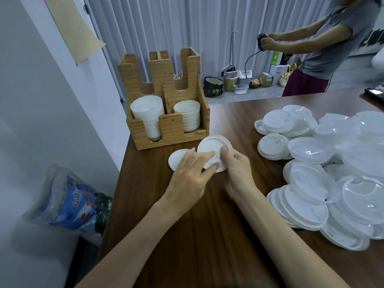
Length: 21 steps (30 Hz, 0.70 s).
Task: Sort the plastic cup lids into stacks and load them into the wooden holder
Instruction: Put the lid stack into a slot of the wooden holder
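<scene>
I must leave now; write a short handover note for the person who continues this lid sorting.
Left hand and right hand together hold a white lid just in front of the wooden holder.
A smaller lid lies on the table under the left fingers.
Done: two lid stacks stand in the holder's front compartments.
Left: the big unsorted pile of lids on the right.

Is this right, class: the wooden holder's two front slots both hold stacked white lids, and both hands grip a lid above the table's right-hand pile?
Not quite. The head view shows the left hand and right hand holding the lid just in front of the wooden holder, left of the pile. Both slots do hold lids.
</scene>
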{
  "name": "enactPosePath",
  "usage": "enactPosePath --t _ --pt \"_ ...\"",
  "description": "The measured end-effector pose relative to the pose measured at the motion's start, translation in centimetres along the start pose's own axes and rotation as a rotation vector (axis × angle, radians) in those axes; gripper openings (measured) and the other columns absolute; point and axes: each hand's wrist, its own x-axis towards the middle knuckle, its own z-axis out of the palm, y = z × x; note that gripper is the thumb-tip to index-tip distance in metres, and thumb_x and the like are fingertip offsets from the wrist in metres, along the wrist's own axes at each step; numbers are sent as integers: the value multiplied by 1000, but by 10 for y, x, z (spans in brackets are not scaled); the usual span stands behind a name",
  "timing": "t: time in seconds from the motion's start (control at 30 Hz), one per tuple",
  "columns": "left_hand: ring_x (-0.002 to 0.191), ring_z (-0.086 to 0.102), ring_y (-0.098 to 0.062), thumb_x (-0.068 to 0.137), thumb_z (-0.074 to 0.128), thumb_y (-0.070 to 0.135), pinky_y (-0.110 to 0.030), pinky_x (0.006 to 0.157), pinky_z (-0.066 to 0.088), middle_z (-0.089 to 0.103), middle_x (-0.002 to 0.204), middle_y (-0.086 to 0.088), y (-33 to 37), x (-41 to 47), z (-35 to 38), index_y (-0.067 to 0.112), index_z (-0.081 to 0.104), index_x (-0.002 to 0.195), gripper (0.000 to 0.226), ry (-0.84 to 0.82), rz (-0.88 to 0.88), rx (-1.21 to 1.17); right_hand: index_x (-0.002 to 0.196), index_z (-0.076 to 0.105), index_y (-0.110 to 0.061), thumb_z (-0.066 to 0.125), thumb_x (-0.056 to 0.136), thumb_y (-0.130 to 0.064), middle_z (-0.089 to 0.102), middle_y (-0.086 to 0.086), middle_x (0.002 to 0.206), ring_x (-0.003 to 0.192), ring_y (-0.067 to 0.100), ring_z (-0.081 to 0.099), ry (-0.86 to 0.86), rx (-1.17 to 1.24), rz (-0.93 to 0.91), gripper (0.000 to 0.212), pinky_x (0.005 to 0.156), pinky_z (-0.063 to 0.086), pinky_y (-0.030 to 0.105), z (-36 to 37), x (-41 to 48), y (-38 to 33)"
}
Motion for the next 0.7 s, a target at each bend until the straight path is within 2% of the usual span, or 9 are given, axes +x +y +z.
enactPosePath --t 0.1,0.23,0.33,0.4,0.43,0.53,0.63,0.7 --pt "105 55 -23 79 70 2 -45 107 34 65 108 -12 -7 2 -4 8 72 96 18 41 -14 4 84 69 -2 58 93 -12 70 15 83 82 28 67 59 -60 -8 18 78 55 41 4 0 3" --pt "103 56 -22 82 68 6 -48 107 33 66 104 -10 -13 4 -7 10 71 100 19 -10 31 10 82 69 -4 58 94 -11 71 15 86 84 28 70 109 -143 23 18 80 57 44 11 5 2" --pt "102 57 -23 81 65 8 -48 108 31 67 105 -9 -28 7 -16 11 72 100 20 -59 31 47 94 70 1 58 94 -19 72 17 91 88 28 70 -6 -134 4 23 78 58 39 13 10 -3" --pt "100 60 -26 82 65 9 -45 106 33 68 105 -10 -41 8 -26 10 72 101 20 -51 -83 61 104 69 -1 55 95 -30 72 13 96 91 23 70 -69 -137 -29 33 79 58 31 15 13 -4" --pt "99 60 -27 84 66 8 -45 103 36 69 104 -10 -48 6 -31 9 73 101 19 -32 -190 43 109 67 -5 53 96 -35 71 10 98 93 19 69 -41 -213 -51 36 81 57 30 16 15 -1" --pt "97 61 -29 82 69 9 -46 95 44 70 101 -10 -65 -1 -42 7 73 102 21 11 -456 -47 120 61 -17 55 95 -33 66 1 109 99 14 64 64 -538 -129 31 87 56 38 13 23 17" --pt "98 61 -28 82 69 9 -39 99 36 69 102 -8 -70 -14 -42 8 73 103 21 -26 -476 -56 133 50 -21 61 92 -22 59 -1 120 108 10 56 -28 -695 -208 42 91 49 25 11 21 27" --pt "102 59 -28 82 70 9 -38 101 34 68 104 -7 -67 -21 -40 10 73 104 23 -61 -472 -56 142 36 -24 68 86 -26 50 -2 132 121 11 48 -163 -700 -247 64 99 42 25 14 20 29"
